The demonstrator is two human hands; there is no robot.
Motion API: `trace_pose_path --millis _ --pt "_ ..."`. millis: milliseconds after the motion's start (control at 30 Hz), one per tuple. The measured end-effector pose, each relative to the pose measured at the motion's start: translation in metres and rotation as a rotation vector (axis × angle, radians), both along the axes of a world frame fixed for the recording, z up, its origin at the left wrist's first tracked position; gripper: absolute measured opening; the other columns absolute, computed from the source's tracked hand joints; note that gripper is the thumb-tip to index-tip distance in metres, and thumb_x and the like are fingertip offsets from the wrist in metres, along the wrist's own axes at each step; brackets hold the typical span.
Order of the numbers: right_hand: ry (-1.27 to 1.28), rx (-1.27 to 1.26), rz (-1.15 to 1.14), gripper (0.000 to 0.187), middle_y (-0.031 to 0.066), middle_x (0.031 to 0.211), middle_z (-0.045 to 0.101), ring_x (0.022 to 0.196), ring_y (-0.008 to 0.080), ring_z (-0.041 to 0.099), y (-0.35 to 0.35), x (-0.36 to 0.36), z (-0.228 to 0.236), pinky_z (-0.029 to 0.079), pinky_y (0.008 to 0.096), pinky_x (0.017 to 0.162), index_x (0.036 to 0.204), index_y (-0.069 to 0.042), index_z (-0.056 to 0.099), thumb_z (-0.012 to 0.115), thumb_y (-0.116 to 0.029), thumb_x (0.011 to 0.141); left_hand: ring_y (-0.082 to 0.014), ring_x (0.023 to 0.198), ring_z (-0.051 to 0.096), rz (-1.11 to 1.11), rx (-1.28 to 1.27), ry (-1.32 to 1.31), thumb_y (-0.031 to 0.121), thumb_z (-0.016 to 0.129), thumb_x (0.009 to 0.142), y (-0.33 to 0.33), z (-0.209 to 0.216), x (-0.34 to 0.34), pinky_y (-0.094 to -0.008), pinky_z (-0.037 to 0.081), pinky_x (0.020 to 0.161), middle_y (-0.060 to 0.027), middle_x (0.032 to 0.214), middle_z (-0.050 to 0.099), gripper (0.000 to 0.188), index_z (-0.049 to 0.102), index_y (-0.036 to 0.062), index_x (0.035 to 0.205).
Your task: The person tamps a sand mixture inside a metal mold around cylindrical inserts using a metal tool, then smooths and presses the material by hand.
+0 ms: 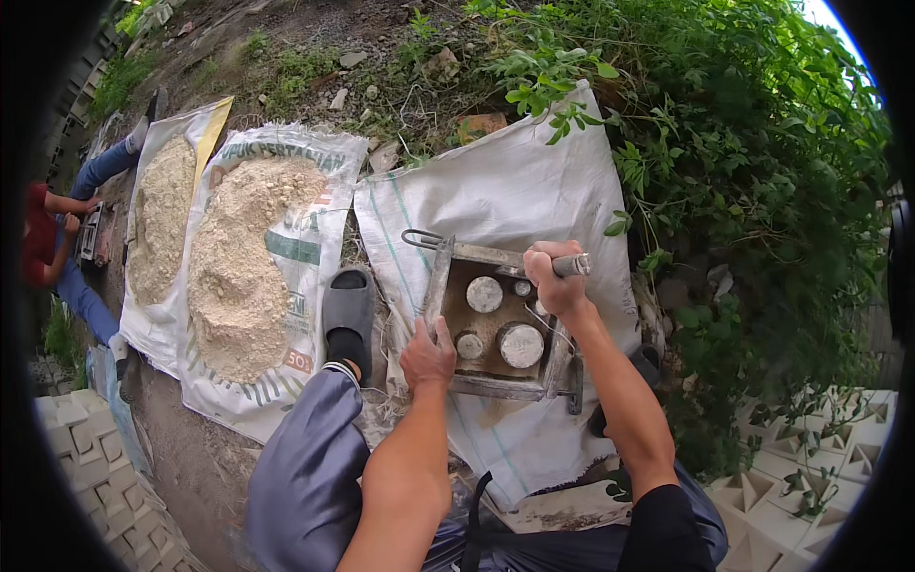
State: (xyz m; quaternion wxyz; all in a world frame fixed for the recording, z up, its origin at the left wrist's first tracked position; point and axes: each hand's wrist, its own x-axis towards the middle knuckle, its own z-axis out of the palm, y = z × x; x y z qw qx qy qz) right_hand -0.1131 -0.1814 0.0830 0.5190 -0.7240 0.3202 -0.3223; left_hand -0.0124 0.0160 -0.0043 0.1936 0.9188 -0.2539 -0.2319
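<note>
A rectangular box mould [503, 389] with worn grey sides lies on a white woven sack [572, 191]. Inside its brown bed are several round pale plugs, the largest a whitish disc [521, 346] near the lower right corner. My left hand [428, 359] grips the mould's left wall, fingers and thumb along it. Over the upper right corner my right hand [554, 279] is closed in a fist round a thick grey rod [573, 265], whose blunt end points right. The rest of the rod is hidden by the hand. A wire loop [420, 238] sticks out at the upper left.
Left of my sandalled foot [350, 305] lies an opened printed sack with a heap of pale sandy powder [243, 267]. Beyond it is a second powder heap [162, 214]. Another person [57, 234] works at the far left. Leafy bushes [753, 219] crowd the right; patterned pale blocks [95, 477] stand lower left.
</note>
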Motion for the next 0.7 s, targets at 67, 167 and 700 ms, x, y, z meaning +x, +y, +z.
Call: trace_pose_path --millis 67,167,700 --pt "-0.017 -0.079 0.004 0.030 0.0032 0.044 0.035 0.039 0.0098 0.032 0.002 -0.001 0.013 0.027 0.0322 0.040 0.050 0.001 0.039 0.049 -0.002 0.078 -0.0476 0.074 0.063 0.030 0.022 0.010 0.048 0.041 0.095 0.004 -0.002 0.005 -0.0566 0.046 0.069 -0.0278 0.079 0.065 0.047 0.055 0.0059 0.108" --pt "-0.347 -0.175 -0.259 0.030 0.0049 0.045 0.036 0.040 0.0119 0.035 0.021 -0.020 0.024 0.027 0.0323 0.041 0.052 0.001 0.038 0.051 -0.003 0.080 -0.0472 0.075 0.063 0.025 0.014 -0.005 0.049 0.041 0.095 0.001 -0.003 0.002 -0.0565 0.046 0.070 -0.0278 0.079 0.065 0.048 0.056 0.0050 0.111" --pt "-0.162 -0.277 -0.185 0.023 0.0087 0.050 0.044 0.041 0.0282 0.046 0.016 -0.040 0.016 0.037 0.0352 0.044 0.055 -0.003 0.046 0.057 -0.007 0.075 -0.0473 0.077 0.063 0.017 0.033 -0.027 0.048 0.039 0.097 0.001 0.000 0.001 -0.0560 0.047 0.072 -0.0287 0.080 0.065 0.051 0.056 0.0022 0.113"
